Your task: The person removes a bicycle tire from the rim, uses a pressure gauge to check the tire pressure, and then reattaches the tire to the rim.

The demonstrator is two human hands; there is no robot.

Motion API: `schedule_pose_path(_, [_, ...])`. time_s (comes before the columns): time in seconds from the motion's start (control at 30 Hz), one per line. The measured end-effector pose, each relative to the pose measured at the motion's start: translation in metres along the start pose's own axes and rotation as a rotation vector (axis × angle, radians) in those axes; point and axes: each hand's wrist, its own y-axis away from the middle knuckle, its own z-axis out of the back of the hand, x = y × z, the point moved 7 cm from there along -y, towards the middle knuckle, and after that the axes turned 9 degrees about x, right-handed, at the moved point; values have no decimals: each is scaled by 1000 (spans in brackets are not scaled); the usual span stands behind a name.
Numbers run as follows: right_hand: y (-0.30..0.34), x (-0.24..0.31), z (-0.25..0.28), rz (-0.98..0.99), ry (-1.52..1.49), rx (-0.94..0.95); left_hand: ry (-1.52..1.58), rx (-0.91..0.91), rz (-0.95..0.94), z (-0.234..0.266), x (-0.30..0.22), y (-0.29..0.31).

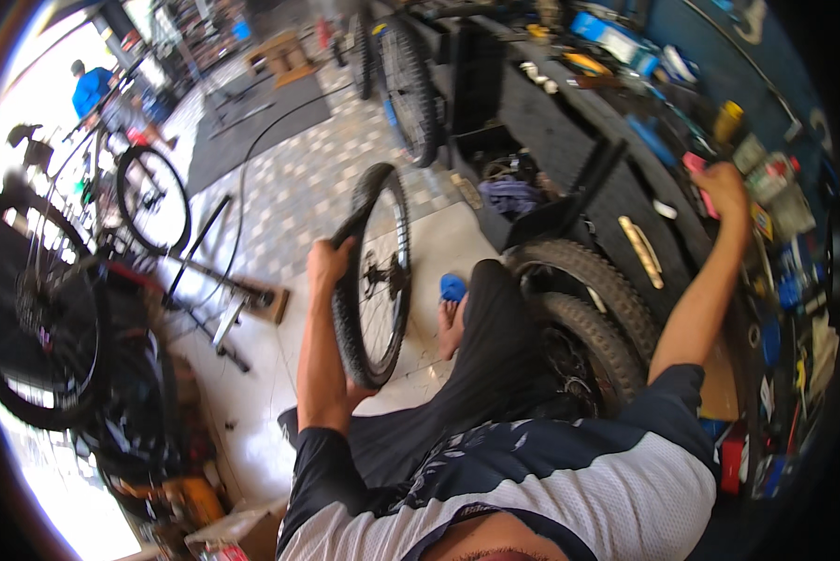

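We'd steady the wheel [373,273] with our left hand [329,264], curled round its tyre [344,318]; right hand [722,187] at pink item [694,164], grip too blurred to tell.

Dark mat [216,166] on patterned floor tiles [322,168], purple cloth [511,197] in a black bin [537,229]

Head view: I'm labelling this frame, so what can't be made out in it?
Head view:
Left hand: some fingers hidden by the hand itself and the wheel.
Right hand: blurred; unclear whether it holds the pink item.
Purple cloth: covers whatever lies beneath.
Distant person in blue: too small, blurred.
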Motion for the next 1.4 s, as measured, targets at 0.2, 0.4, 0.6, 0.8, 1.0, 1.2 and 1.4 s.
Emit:
schedule_pose_path(0.2, [2, 14, 40, 39, -36, -440, 105, 4, 23, -1, 0, 9])
schedule_pose_path(0.4, [86, 307, -57, 626, -677, -57, 185, -27, 77, 2, 12, 7])
schedule_pose_path(0.6, [155, 468, -275, 837, -491, 363, 245, 36, 92, -13, -13, 4])
schedule_pose_path(0.8, [182, 524, -353, 887, -267, 382, 323, 35, 127, -15, -5, -3])
schedule_pose_path(1.0, [189, 534, -364, 896, -186, 352, 313, 13, 116, -14, -6, -3])
schedule_pose_path(1.2, [185, 533, -372, 807, -111, 348, 330, 49, 133, -15, -10, -2])
schedule_pose_path(1.4, [150, 552, -371, 766, -57, 393, 258, -31, 66, -11, -17, -12])
